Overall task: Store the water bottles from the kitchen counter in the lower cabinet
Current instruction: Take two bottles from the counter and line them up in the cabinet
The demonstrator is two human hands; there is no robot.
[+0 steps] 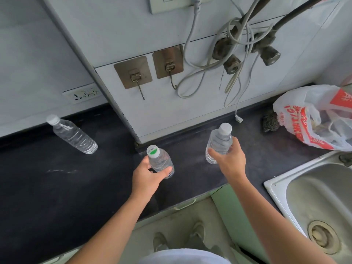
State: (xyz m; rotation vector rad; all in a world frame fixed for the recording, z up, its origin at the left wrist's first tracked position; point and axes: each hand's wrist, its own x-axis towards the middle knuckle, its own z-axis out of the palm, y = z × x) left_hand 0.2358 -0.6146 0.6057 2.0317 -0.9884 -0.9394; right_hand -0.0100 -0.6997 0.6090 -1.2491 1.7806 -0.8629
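Observation:
Three clear water bottles are on or over the dark counter. My left hand grips a bottle with a green-marked white cap near the counter's middle. My right hand wraps around a second bottle with a plain white cap, just to the right. A third bottle stands alone at the far left, near the wall. Below the counter's front edge, a green cabinet door stands open.
A steel sink fills the right side. A white and red plastic bag and a dark scrubber lie behind it. Cables, pipe valves and two hooks hang on the wall. My shoes show on the floor below.

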